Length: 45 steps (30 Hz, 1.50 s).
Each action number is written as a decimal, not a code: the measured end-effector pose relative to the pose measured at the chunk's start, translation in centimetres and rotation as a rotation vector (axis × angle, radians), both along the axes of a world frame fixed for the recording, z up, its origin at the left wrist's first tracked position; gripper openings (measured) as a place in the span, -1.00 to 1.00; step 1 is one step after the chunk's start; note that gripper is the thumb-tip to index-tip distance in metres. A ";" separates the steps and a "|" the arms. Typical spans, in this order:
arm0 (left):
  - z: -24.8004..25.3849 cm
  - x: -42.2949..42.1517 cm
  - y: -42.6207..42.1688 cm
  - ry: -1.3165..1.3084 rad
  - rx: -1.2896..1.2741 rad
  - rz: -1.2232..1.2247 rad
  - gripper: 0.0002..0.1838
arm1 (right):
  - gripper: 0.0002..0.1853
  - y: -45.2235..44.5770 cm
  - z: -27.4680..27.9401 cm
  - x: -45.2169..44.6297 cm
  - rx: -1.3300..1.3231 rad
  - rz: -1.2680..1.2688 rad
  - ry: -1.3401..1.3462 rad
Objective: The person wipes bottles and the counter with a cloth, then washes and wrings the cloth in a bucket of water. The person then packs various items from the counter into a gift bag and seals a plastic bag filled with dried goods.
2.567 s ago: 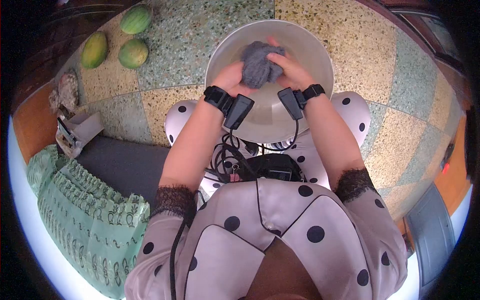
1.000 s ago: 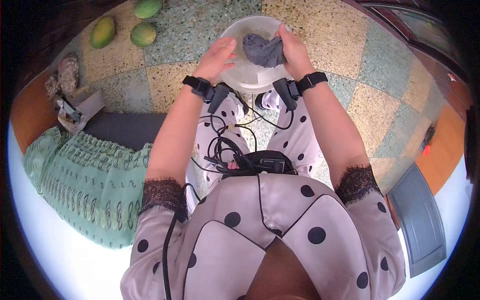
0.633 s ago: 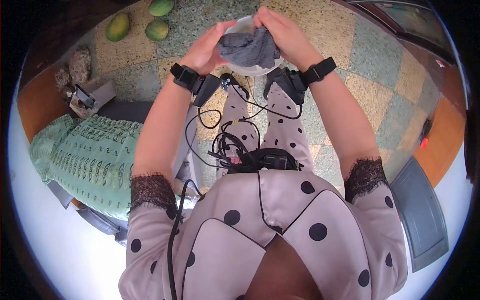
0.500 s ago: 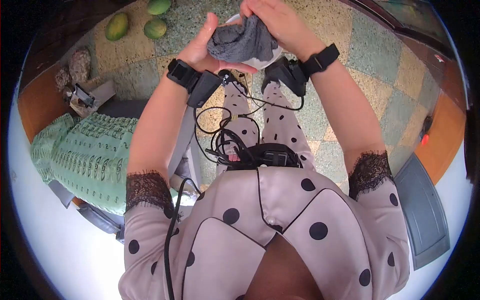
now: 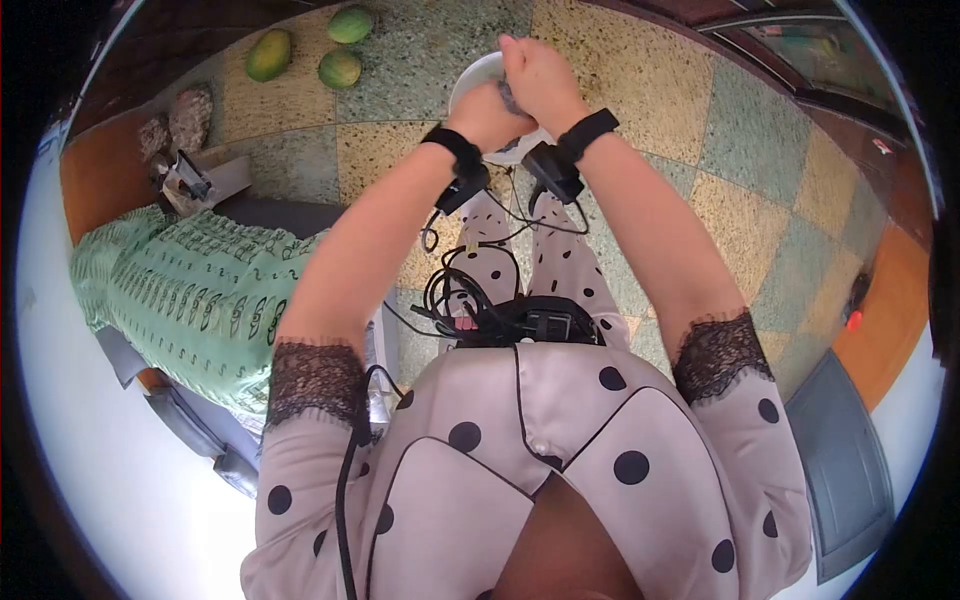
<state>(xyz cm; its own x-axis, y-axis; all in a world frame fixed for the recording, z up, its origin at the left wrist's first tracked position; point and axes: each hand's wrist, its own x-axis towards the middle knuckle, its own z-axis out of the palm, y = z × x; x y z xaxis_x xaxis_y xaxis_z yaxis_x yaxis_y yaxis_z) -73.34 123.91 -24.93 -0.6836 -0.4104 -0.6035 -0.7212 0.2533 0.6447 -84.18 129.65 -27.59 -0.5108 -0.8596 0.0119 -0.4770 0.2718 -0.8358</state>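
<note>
My left hand and my right hand are closed close together, gripping a dark grey cloth. Only a short twisted piece of it shows between the two fists; my fingers hide most of the rest. Directly beneath, a white basin is on the floor side, partly covered by my hands. A bit of dark grey shows low in the basin, but I cannot tell whether it is the cloth's hanging end. Each wrist wears a black strap with a box and cable.
Several green-yellow melons or similar fruit lie on the tiled floor at the upper left. Rough stones are beside the wall. A green patterned cloth covers a seat at left. Black cables hang at my waist.
The cloth was spread and bunched between two open-looking hands; now both hands have closed on it and it is twisted between them. My left hand has moved right, toward the right hand.
</note>
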 end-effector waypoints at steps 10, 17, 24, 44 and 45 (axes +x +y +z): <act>0.1 -0.1 1.0 -0.027 -0.275 -0.178 -0.09 | -0.44 2.6 -0.7 -1.1 0.087 -0.198 -0.252; 8.2 9.1 -8.0 0.240 -0.047 0.387 -0.09 | -0.41 8.0 -4.1 -9.2 0.056 -0.474 -0.530; 14.3 23.9 -15.1 0.492 0.211 0.825 -0.22 | -0.80 1.8 0.4 -6.4 0.300 -0.351 -0.182; 18.8 56.1 -32.3 1.081 -0.292 1.181 -0.03 | -0.71 -42.5 26.7 44.8 0.089 1.084 -0.636; 19.1 57.5 -32.6 0.996 -0.316 1.200 -0.03 | -0.73 -44.1 26.0 45.4 0.089 1.086 -0.589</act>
<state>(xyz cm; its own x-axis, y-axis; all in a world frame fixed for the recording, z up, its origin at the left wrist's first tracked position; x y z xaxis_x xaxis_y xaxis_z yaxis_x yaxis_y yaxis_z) -15.86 91.29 -5.80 0.0624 -0.9950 0.0780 0.0673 0.0821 0.9943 -38.75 85.52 -1.59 0.5592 -0.8270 -0.0577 -0.0487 0.0368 -0.9981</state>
